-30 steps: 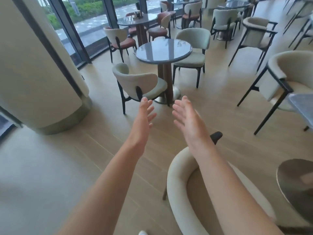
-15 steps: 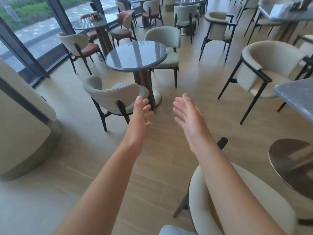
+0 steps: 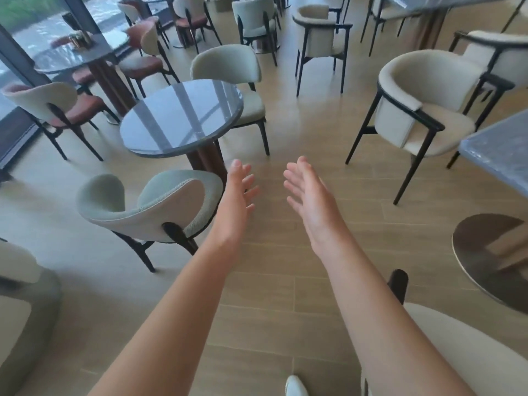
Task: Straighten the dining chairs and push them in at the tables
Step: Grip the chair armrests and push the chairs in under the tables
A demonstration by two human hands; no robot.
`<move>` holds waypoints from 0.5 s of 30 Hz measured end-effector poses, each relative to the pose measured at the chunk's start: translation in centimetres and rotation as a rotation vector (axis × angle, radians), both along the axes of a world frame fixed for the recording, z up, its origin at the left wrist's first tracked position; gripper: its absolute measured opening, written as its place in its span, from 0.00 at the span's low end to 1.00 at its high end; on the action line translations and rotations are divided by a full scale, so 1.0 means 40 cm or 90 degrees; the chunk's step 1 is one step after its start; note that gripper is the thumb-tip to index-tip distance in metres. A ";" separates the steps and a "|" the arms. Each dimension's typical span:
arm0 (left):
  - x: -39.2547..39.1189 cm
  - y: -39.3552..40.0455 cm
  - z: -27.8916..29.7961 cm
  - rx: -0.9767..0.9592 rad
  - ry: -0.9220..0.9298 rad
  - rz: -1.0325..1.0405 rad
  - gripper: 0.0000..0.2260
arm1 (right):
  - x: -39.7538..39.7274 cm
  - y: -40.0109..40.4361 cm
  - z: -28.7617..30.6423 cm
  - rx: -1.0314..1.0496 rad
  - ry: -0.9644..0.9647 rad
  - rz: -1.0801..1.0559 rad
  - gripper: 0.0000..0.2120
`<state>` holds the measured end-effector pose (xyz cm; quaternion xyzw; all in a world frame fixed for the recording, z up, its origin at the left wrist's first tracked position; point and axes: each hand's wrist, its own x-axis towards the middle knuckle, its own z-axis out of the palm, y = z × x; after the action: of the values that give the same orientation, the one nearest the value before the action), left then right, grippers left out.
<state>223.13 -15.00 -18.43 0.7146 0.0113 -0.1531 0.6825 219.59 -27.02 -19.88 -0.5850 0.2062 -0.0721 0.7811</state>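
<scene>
A pale green chair (image 3: pixel 148 208) with dark legs stands at the near side of a round grey table (image 3: pixel 183 118), its curved back toward me and turned slightly left. My left hand (image 3: pixel 238 195) is stretched forward with straight fingers, just right of that chair's back edge, holding nothing. My right hand (image 3: pixel 307 192) is also extended with relaxed fingers, over bare floor. A second green chair (image 3: pixel 228 67) sits at the table's far side.
A cream armchair (image 3: pixel 423 101) stands to the right beside a grey table corner (image 3: pixel 500 150). Another cream chair (image 3: pixel 445 350) is under my right forearm, with a round metal table base (image 3: pixel 491 258) beside it. Red-seated chairs (image 3: pixel 51 107) surround a table by the window.
I have moved closer to the round table and its near green chair. Both hands stay extended and empty; the left hand now reaches the chair's right edge.
</scene>
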 end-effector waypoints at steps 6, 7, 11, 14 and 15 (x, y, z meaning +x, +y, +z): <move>0.222 -0.121 -0.010 -0.007 -0.004 -0.108 0.27 | 0.136 -0.120 0.007 -0.037 0.021 -0.106 0.27; 0.262 -0.160 -0.014 -0.010 -0.005 -0.144 0.27 | 0.155 -0.147 0.005 -0.052 0.026 -0.139 0.28; 0.357 -0.300 -0.039 -0.030 0.001 -0.289 0.29 | 0.184 -0.233 0.011 -0.089 0.036 -0.266 0.29; 0.375 -0.414 -0.050 -0.023 0.012 -0.405 0.29 | 0.172 -0.287 0.015 -0.100 0.065 -0.371 0.29; 0.370 -0.449 -0.055 -0.023 0.022 -0.438 0.29 | 0.158 -0.303 0.014 -0.103 0.073 -0.400 0.29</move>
<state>237.91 -32.98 -20.64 0.6618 -0.2213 -0.3865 0.6030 225.92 -39.13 -19.32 -0.5558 0.4140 -0.2929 0.6587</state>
